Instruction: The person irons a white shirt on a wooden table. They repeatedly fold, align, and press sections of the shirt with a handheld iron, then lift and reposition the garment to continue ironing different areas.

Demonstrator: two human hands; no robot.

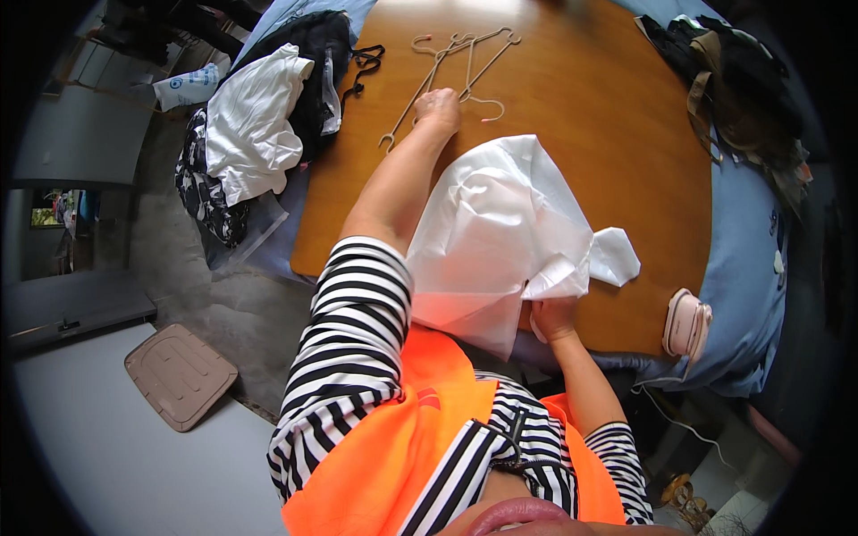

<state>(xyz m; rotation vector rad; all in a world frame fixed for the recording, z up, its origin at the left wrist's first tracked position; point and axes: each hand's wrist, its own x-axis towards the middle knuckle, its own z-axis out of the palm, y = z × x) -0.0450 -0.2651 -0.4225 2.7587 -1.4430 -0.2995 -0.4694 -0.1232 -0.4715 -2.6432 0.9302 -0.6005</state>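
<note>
My left hand [439,108] reaches out across the brown board with its fingers curled on thin beige clothes hangers [469,63]. Several hangers lie there overlapping, their hooks pointing different ways. In front of my body a thin, translucent white sheet or bag [496,214] is spread out and creased, one bunched end sticking out to the right. My right hand [555,317] grips its near edge, close to the board's front edge. The white folds cover part of that hand's fingers. Orange from my vest shows through the lower part of the white material.
Blue cloth surrounds the brown board [643,201]. On the left are a white garment [255,127] and black clothing [295,47]; more dark clothes [751,87] sit at right. A pink corded appliance [685,323] stands at the right corner. A brown lid [181,376] lies lower left.
</note>
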